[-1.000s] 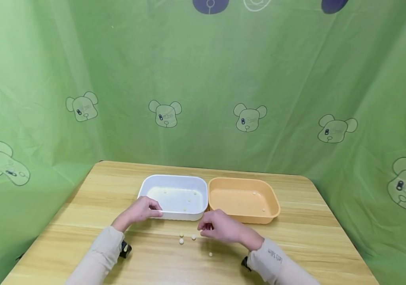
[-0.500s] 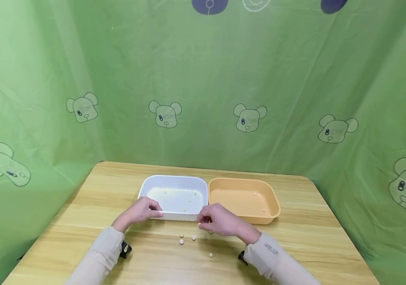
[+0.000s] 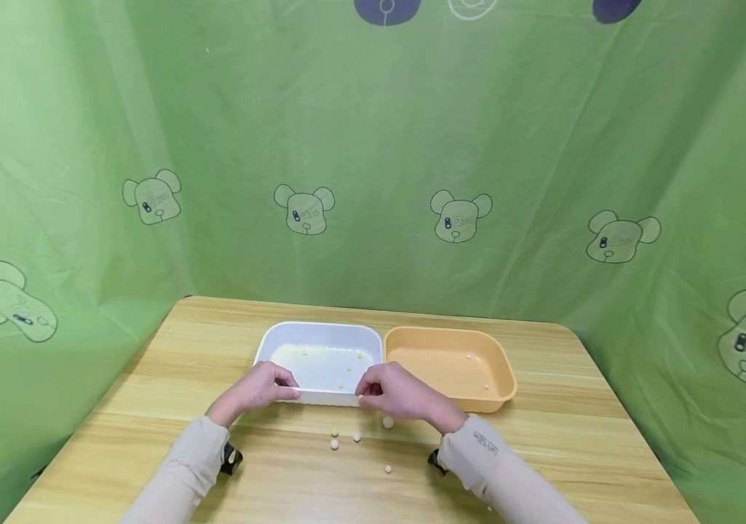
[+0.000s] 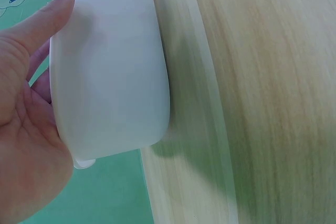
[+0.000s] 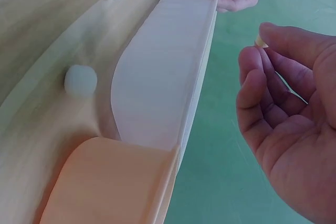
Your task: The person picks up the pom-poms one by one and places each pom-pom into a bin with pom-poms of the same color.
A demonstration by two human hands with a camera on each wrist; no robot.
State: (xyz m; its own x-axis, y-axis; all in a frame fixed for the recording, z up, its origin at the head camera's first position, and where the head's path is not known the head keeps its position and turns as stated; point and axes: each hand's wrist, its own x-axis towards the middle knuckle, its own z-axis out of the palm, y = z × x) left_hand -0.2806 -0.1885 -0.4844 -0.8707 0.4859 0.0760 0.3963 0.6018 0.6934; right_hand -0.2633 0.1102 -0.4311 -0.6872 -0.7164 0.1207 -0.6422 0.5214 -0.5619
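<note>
My left hand (image 3: 258, 386) holds the front rim of a white plastic bin (image 3: 323, 332), thumb outside and fingers inside, as the left wrist view also shows. In the right wrist view my right hand (image 5: 294, 103) pinches a small pale-yellow ball (image 5: 259, 41) between thumb and fingertip. That hand is at the white bin's front right corner in the head view. Several small yellow balls lie on the bin's floor. An orange bin (image 3: 477, 405) stands directly to the right, with two small whitish balls inside.
On the wooden table (image 3: 294, 487) before the bins lie a larger white ball (image 3: 389, 422), a yellow ball (image 3: 335, 432) and several other small whitish balls, one of them a white ball (image 3: 389, 469) nearer the front. A green curtain (image 3: 373, 262) surrounds the table.
My right hand has risen and moved slightly left from the tabletop to the white bin's rim, carrying the small ball. A larger white ball is uncovered beneath it. My left hand stays put.
</note>
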